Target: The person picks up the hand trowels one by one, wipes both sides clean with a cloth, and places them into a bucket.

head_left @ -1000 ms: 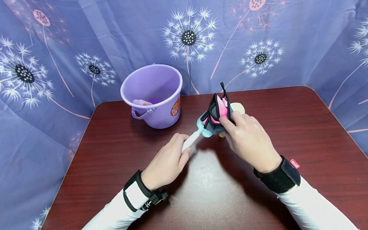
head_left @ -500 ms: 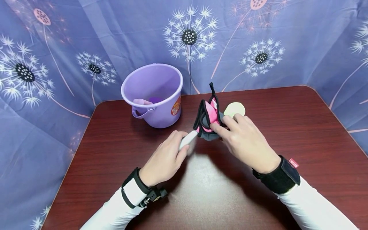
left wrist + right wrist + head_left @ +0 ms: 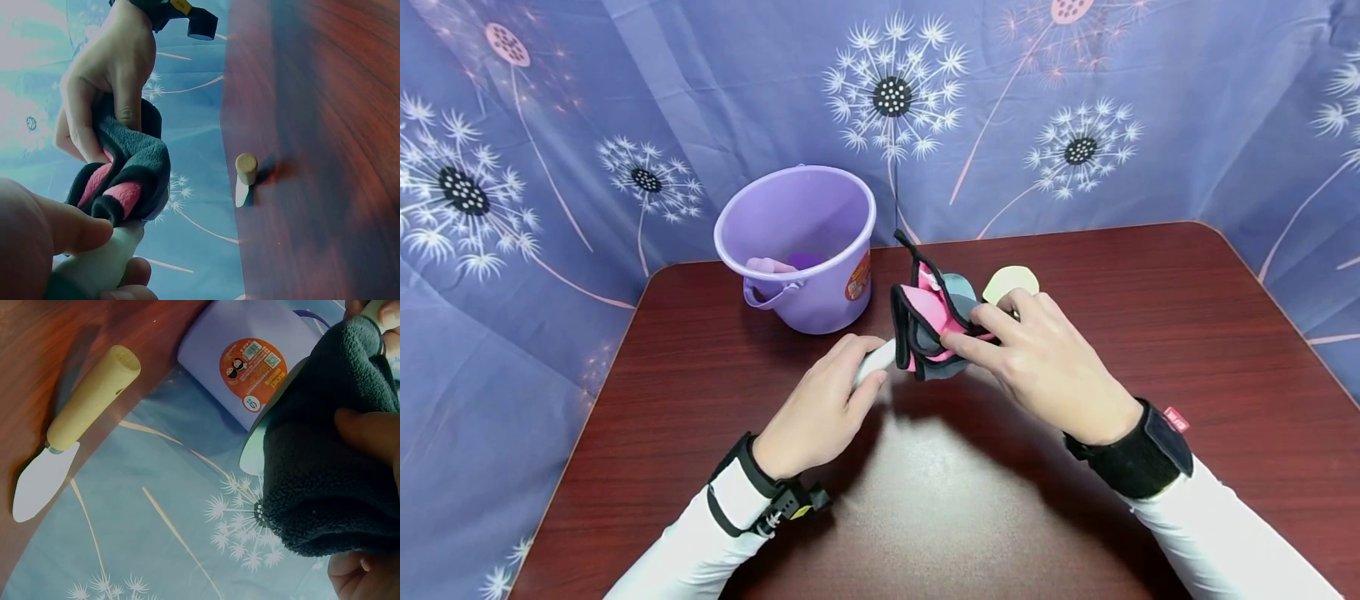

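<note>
My left hand (image 3: pixel 818 407) grips the white handle (image 3: pixel 876 360) of a small shovel, its thumb along one side in the left wrist view. The shovel's pale blue blade (image 3: pixel 958 286) sticks out behind a folded cloth (image 3: pixel 928 310), grey and pink with black edging and a black hanging loop. My right hand (image 3: pixel 1037 362) pinches this cloth around the blade, with part of the blade's rim bare in the right wrist view. On the table beyond the right hand lies a small trowel (image 3: pixel 94 400) with a wooden handle and a pale, rounded blade; the head view shows only its blade (image 3: pixel 1011 283).
A purple bucket (image 3: pixel 831 304) with an orange label stands at the back left of the table. Inside it lies a light purple object (image 3: pixel 771 265). The dark red wooden table (image 3: pixel 1150 317) ends against a blue curtain (image 3: pixel 737 83) printed with dandelions.
The cloth has moved left along the shovel toward the handle, uncovering blade at the back. Both hands have shifted slightly, the left one down and left.
</note>
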`<state>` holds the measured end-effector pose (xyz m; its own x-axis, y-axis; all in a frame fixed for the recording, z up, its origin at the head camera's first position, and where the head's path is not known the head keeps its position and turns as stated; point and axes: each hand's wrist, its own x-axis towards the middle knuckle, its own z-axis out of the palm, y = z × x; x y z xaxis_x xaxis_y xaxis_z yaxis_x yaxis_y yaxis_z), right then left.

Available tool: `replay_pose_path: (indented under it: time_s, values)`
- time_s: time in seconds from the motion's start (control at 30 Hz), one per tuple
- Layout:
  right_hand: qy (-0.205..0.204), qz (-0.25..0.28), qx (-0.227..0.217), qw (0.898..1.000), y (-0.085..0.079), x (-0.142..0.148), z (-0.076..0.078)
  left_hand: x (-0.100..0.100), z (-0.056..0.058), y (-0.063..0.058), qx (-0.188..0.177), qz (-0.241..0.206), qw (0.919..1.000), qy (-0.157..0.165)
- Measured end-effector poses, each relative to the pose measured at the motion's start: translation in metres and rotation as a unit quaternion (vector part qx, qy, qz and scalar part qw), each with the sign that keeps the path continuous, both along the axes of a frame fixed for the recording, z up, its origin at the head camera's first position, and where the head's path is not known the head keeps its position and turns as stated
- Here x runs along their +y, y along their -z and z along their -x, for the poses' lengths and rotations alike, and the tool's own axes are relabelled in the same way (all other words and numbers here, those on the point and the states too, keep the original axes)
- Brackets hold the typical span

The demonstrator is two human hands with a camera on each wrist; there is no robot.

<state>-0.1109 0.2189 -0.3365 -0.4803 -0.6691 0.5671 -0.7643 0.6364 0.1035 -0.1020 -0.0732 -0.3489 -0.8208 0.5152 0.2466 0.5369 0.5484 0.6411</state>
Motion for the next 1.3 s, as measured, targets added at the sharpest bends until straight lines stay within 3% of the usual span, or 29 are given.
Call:
replay_pose_path:
  time_s: [0.5, 0.93, 1.3]
  values:
    - [-0.008, 0.006, -0.004, 1.000, -0.001, 0.007, 0.003, 0.001, -0.003, -0.002, -0.027, 0.000, 0.9996, 0.005]
    - [0.041, -0.008, 0.002, 0.999, 0.002, 0.012, 0.008, 0.002, -0.005, -0.001, -0.022, 0.005, 0.9997, 0.012]
    - [0.089, 0.002, 0.042, 0.995, 0.006, 0.015, 0.013, 0.002, -0.006, 0.001, -0.012, 0.015, 0.9997, 0.014]
